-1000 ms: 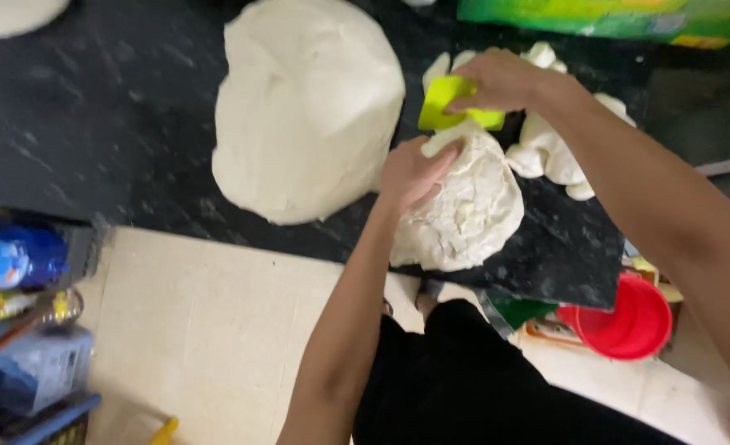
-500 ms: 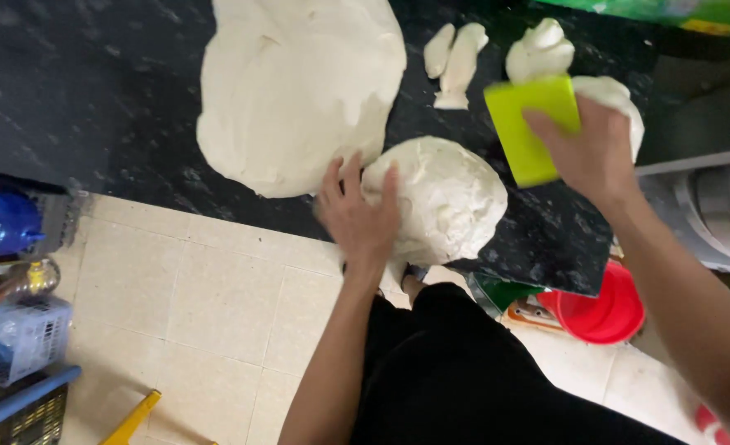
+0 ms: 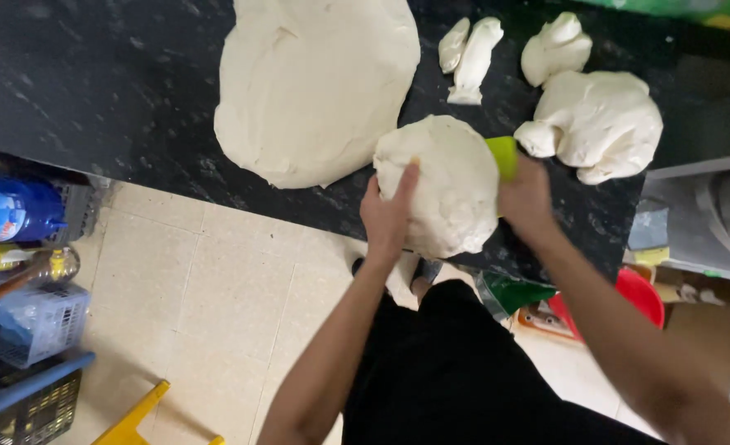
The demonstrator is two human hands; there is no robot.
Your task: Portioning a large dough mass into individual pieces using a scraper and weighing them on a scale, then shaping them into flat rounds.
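Observation:
A rounded lump of pale dough [image 3: 443, 177] sits near the front edge of the black stone counter [image 3: 93, 82]. My left hand [image 3: 388, 213] presses flat against the lump's left side. On the lump's right side, my right hand [image 3: 526, 196] grips a yellow-green plastic scraper [image 3: 503, 154], whose blade is pushed against the dough. A much larger mass of dough [image 3: 315, 82] lies just behind and to the left, almost touching the lump.
Smaller dough pieces [image 3: 600, 119] and two thin strips [image 3: 468, 53] lie at the counter's right. Below are a tiled floor [image 3: 217, 297], a blue bottle [image 3: 7, 214], plastic crates [image 3: 27, 330], a yellow stool leg [image 3: 138, 412] and a red basin [image 3: 645, 292].
My right hand has brought the scraper down from above the counter to the lump's right side. My left hand stays on the lump's left side. The view has shifted left.

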